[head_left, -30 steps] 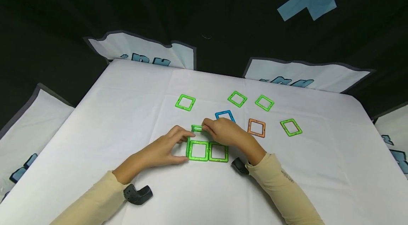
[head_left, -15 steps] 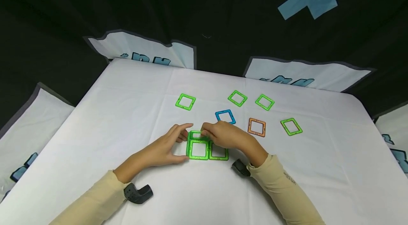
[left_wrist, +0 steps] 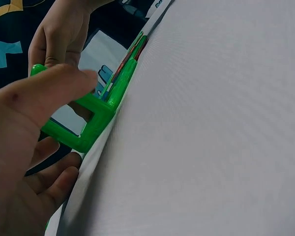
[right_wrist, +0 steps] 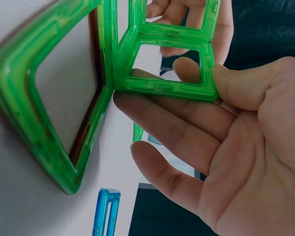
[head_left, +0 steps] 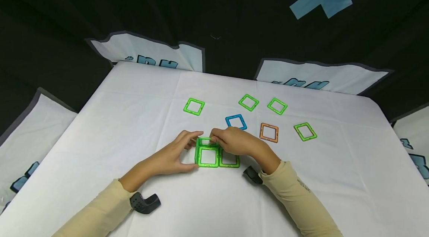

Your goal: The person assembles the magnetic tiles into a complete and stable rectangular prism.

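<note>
Two green square magnetic tiles lie flat side by side in the head view, the left flat tile (head_left: 208, 165) touching the right flat tile (head_left: 229, 166). Another green tile (left_wrist: 96, 130) stands upright along the left side. My left hand (head_left: 169, 157) holds this one, thumb near its front corner and index finger reaching to the back. A further upright green tile (right_wrist: 162, 88) stands behind the left flat tile and meets the left upright one. My right hand (head_left: 236, 140) pinches its right edge between thumb and fingers, covering part of the right flat tile.
Beyond the hands lie a blue tile (head_left: 233, 116), an orange tile (head_left: 269, 125) and several loose green tiles, one far left (head_left: 197, 100) and one far right (head_left: 300, 125). A white cloth covers the table (head_left: 134, 99). Black devices (head_left: 145, 203) sit at both wrists.
My right hand has brought the back tile nearer, against the left flat tile and the left upright one. The left index finger has moved up and back. Little differs over the last half second.
</note>
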Demonstrator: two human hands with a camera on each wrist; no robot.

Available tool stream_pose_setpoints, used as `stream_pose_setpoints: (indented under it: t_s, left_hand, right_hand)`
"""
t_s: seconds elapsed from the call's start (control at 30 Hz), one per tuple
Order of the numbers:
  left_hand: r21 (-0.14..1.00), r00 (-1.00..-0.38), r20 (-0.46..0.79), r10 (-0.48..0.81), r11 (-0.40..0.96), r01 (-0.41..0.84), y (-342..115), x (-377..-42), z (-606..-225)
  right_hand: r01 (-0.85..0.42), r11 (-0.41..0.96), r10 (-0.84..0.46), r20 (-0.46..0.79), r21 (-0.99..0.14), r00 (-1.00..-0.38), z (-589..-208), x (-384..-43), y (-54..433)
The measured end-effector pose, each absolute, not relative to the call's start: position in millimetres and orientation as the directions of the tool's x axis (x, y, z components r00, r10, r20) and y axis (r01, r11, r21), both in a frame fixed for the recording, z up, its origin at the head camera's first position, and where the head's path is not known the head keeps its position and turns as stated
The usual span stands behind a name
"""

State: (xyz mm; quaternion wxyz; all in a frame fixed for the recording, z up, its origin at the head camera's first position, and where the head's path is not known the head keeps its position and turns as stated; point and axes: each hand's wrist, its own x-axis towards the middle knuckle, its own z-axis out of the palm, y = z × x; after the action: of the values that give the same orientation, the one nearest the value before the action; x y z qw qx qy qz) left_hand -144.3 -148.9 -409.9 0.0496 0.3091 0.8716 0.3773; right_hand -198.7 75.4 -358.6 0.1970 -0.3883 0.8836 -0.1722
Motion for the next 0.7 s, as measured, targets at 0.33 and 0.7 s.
stream_pose_setpoints:
  t_s: [0.33,0.7]
  left_hand:
    - [0.686,-0.799,0.136,0.586,0.526,0.503,-152.2,-143.6,-409.4]
    - [0.696,-0.797,0.122,0.592,0.521,0.494,-150.3,-143.6,-410.1]
  right_hand:
    - [-0.616,0.633,-0.759,-0.22,-0.469,-0.612,-358.8,-198.6,73.1]
    - [-0.557,0.609,-0.77,-0.254,-0.564,-0.585,-360.4,-207.8,82.4]
